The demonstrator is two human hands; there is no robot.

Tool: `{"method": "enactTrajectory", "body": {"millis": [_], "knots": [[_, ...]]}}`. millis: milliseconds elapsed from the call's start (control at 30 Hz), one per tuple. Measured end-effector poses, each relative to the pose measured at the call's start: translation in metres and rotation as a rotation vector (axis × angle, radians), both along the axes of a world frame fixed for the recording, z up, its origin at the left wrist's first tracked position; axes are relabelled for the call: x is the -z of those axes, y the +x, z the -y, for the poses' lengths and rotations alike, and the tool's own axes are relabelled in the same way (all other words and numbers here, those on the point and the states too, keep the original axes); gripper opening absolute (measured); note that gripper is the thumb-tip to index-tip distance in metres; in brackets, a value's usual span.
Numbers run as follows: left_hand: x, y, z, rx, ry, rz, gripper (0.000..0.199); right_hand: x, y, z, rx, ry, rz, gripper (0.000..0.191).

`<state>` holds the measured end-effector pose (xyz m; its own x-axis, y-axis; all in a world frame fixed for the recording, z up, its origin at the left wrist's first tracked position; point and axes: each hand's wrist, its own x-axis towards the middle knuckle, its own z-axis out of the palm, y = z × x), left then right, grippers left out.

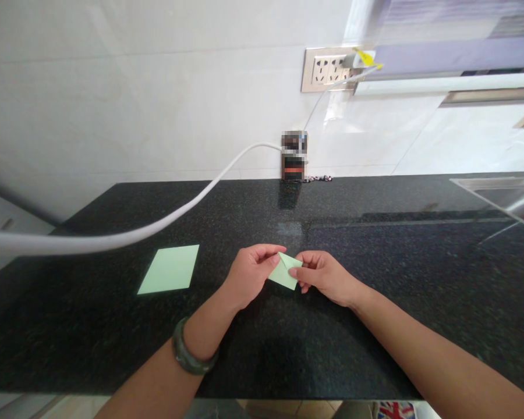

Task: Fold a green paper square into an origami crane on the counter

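A small piece of folded light-green paper (284,276) is held between both hands above the dark countertop. My left hand (254,272) pinches its left side, thumb on top. On the right side my right hand (321,276) grips it too, thumb over the front and fingers curled behind. A diagonal fold line shows near the paper's upper part. To the left, a flat unfolded sheet of light-green paper (170,269) lies on the counter, touched by neither hand. A dark green bangle (194,349) circles my left wrist.
The black speckled countertop (375,250) meets a white tiled wall. A phone-like item, pixelated (294,156), leans there with a thin cable up to the wall socket (327,71). A thick white cable (157,227) arches across the left. At the right sits a metal sink edge (502,201).
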<state>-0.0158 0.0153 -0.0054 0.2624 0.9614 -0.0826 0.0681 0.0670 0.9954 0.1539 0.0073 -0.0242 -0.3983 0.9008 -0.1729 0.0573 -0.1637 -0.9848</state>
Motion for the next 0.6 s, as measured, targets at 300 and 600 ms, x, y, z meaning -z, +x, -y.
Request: {"method": "enactTrajectory", "body": {"millis": [300, 600], "knots": [[-0.0013, -0.0003, 0.0004, -0.01, 0.036, -0.066, 0.023, 0.0004, 0.0013, 0.0009, -0.007, 0.031, 0.036, 0.02], [0.0012, 0.0023, 0.0005, 0.004, -0.021, -0.001, 0.018, 0.0037, 0.0002, 0.0006, 0.016, 0.108, 0.13, 0.019]]}}
